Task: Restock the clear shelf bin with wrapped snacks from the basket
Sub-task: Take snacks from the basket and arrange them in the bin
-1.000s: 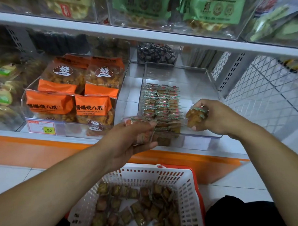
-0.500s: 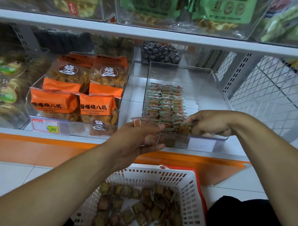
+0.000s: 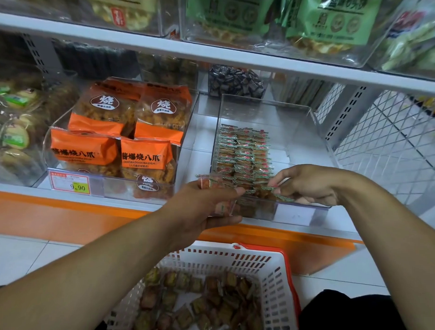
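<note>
Left of the clear shelf bin [image 3: 318, 133], well apart: soft green-labelled buns [image 3: 14, 138] in a blurred tray. Nearer, just left of the bin: orange snack packs [image 3: 118, 141] in their own clear tray, with a price tag [image 3: 70, 184] reading 9.90 on its front lip. At the bin's front left corner: left hand [image 3: 205, 209], fingers and thumb curled round a small stack of wrapped snacks [image 3: 217, 189] held against the front wall. Inside the bin, along its left half: neat rows [image 3: 242, 153] of the same wrapped snacks, right half bare. Over the bin's front edge, right of those rows: right hand [image 3: 307, 185], fingertips pinching one wrapped snack [image 3: 272, 190] at the near end of the rows. Below and in front of the bin: white basket [image 3: 278, 288] with a red rim, many wrapped snacks loose in it. Risks from here, as a judgement: slick wrappers sliding out of the left hand's stack and dropping outside the front wall; the pinched piece set down crooked and knocking the packed rows askew; a sleeve or wrist catching the bin's front edge and nudging it forward off the shelf lip.
</note>
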`<state>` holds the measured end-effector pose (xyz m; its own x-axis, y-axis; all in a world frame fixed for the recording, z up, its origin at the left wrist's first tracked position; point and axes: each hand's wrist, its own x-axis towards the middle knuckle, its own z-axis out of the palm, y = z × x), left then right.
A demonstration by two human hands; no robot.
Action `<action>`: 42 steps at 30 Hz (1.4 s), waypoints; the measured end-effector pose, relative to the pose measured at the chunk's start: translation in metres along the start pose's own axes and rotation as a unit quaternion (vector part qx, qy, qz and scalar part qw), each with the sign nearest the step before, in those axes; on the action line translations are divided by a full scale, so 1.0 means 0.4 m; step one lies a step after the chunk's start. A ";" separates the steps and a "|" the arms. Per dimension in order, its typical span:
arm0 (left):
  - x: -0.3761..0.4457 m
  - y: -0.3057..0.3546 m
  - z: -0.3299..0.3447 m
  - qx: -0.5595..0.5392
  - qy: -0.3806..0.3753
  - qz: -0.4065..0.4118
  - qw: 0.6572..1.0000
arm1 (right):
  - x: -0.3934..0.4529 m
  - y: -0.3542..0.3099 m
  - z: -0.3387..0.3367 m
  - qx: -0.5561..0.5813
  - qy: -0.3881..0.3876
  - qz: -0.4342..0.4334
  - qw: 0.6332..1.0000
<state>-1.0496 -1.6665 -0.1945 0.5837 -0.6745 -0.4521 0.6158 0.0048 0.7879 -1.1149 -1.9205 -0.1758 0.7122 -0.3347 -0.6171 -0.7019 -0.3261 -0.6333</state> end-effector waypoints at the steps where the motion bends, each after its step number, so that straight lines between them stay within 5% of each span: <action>1: 0.000 -0.001 0.001 0.004 -0.002 0.000 1.000 | 0.004 0.005 0.003 -0.004 0.006 -0.001 1.000; 8: -0.004 -0.007 0.005 0.018 -0.004 0.002 1.000 | 0.008 0.001 0.010 -0.052 0.019 -0.026 0.998; 14: -0.006 -0.004 0.002 0.016 -0.010 -0.001 1.000 | -0.016 0.007 -0.033 0.066 -0.056 0.015 0.996; 22: -0.008 -0.006 0.004 0.017 -0.007 0.001 1.000 | 0.007 0.027 -0.020 0.039 -0.019 -0.007 0.999; 27: -0.007 -0.005 0.006 0.023 0.004 -0.002 1.000 | 0.016 0.025 0.008 -0.102 0.051 -0.011 0.993; 42: -0.009 -0.003 0.002 0.027 0.006 -0.004 1.000 | 0.031 0.018 0.053 -0.077 0.115 -0.016 0.990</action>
<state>-1.0526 -1.6646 -0.1934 0.5851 -0.6655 -0.4634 0.5909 -0.0414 0.8056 -1.1109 -1.9082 -0.1980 0.7255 -0.5083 -0.4639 -0.6846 -0.4643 -0.5620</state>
